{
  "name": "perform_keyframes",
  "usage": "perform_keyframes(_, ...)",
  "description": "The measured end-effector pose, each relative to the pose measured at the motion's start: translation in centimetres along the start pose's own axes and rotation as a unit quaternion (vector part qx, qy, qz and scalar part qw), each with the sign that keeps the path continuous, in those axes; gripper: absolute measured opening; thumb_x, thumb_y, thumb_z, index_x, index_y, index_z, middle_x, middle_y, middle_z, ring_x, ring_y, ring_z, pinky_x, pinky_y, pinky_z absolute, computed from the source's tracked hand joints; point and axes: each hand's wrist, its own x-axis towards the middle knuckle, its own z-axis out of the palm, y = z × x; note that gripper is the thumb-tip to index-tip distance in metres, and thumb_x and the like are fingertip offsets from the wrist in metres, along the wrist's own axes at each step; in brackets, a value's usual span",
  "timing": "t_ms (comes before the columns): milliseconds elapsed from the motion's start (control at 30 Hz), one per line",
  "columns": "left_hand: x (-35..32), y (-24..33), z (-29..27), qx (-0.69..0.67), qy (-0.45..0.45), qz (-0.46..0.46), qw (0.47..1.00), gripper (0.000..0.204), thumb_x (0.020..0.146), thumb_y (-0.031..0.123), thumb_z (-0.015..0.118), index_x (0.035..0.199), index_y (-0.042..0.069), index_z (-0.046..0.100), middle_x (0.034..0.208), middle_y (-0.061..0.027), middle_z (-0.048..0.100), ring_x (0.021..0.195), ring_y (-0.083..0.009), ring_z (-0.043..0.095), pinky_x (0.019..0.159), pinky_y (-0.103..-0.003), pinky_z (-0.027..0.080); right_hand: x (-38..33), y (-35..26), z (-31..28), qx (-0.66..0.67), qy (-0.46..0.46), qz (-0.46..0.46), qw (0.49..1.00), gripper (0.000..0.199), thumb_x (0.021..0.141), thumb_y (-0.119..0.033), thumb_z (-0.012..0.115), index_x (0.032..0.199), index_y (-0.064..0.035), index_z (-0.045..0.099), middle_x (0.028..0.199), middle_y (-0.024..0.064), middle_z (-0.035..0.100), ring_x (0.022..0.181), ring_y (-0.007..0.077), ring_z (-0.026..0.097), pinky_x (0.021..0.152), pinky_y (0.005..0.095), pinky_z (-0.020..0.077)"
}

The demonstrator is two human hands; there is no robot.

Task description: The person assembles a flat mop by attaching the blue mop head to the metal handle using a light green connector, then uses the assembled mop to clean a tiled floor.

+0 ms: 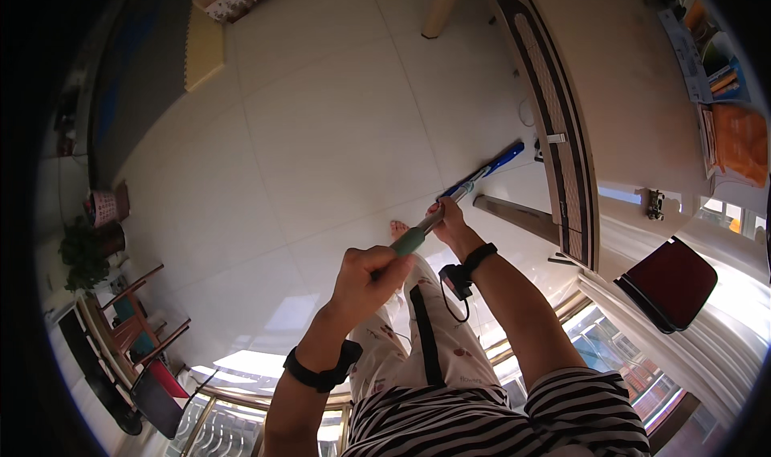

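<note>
While mop (463, 190) held, tbl edge (549, 112) R, floor (329, 120) L.

A pale, glossy tiled floor (321, 120) crossed by thin joint lines filled the middle of the room, meeting a dark grey mat (152, 75) and a yellow foam strip with a toothed edge (206, 51) at the upper left. Along the right ran a long tan-topped table (614, 79) with a dark brown, patterned edge, and below it stood a dark red, black-edged seat (673, 287) beside white draped curtains (711, 369). At the lower left, a brown wooden chair frame (132, 334) stood near a leafy green plant (80, 252), while sunlight from low windows (225, 429) laid bright patches (245, 365) on the tiles.
</note>
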Motion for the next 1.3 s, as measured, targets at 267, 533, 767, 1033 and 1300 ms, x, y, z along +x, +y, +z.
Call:
perform_keyframes(267, -10.2, 1.7, -6.2, -0.040, 0.278, -0.008, 0.960, 0.033, 0.075, -0.005, 0.048, 0.046, 0.003, 0.035, 0.039, 0.0017, 0.033, 0.041, -0.0095, 0.029, 0.060, -0.030, 0.042, -4.0, 12.2, 13.5, -0.209, -0.025, 0.150, 0.966, 0.022, 0.080, -0.013, 0.043, 0.094, 0.0014, 0.035, 0.071, 0.0100, 0.045, 0.058, 0.0218, 0.053, 0.051, 0.0367, 0.0494)
perform_keyframes(533, -5.4, 4.3, -4.7, 0.168, 0.177, 0.118, 0.963, 0.031, 0.058, -0.007, 0.060, 0.045, 0.005, 0.034, 0.041, -0.0058, 0.034, 0.037, -0.0216, 0.037, 0.049, -0.028, 0.041, -2.3, 15.3, 19.2, -0.299, -0.154, 0.224, 0.915, 0.018, 0.079, -0.009, 0.046, 0.090, 0.0020, 0.039, 0.069, 0.0100, 0.047, 0.056, 0.0186, 0.051, 0.055, 0.0352, 0.0485)
perform_keyframes(767, -7.3, 5.0, -10.6, 0.038, 0.110, 0.227, 0.967, 0.026, 0.053, -0.004, 0.059, 0.044, 0.006, 0.038, 0.041, -0.0039, 0.036, 0.035, -0.0199, 0.040, 0.043, -0.029, 0.044, -5.3, 13.3, 18.6, -0.182, -0.131, 0.138, 0.965, 0.015, 0.080, -0.012, 0.047, 0.086, -0.0013, 0.037, 0.067, 0.0088, 0.046, 0.057, 0.0193, 0.050, 0.054, 0.0359, 0.0462)
perform_keyframes(1033, -0.9, 0.0, -9.9, -0.044, 0.071, 0.254, 0.964, 0.030, 0.058, -0.008, 0.055, 0.044, 0.005, 0.032, 0.041, -0.0044, 0.034, 0.035, -0.0187, 0.037, 0.045, -0.029, 0.045, -1.7, 3.6, 14.0, -0.191, 0.036, -0.032, 0.980, 0.016, 0.079, -0.012, 0.048, 0.082, 0.0008, 0.038, 0.063, 0.0097, 0.047, 0.053, 0.0205, 0.050, 0.048, 0.0341, 0.0464)
perform_keyframes(1300, 11.2, -6.1, -1.9, -0.083, 0.079, 0.175, 0.978, 0.035, 0.066, -0.007, 0.060, 0.047, 0.003, 0.032, 0.044, -0.0069, 0.036, 0.038, -0.0187, 0.041, 0.038, -0.027, 0.033, 7.7, -9.0, 6.5, -0.122, 0.145, -0.116, 0.975, 0.011, 0.077, -0.010, 0.050, 0.075, -0.0060, 0.040, 0.059, 0.0065, 0.045, 0.048, 0.0183, 0.045, 0.046, 0.0317, 0.0400)
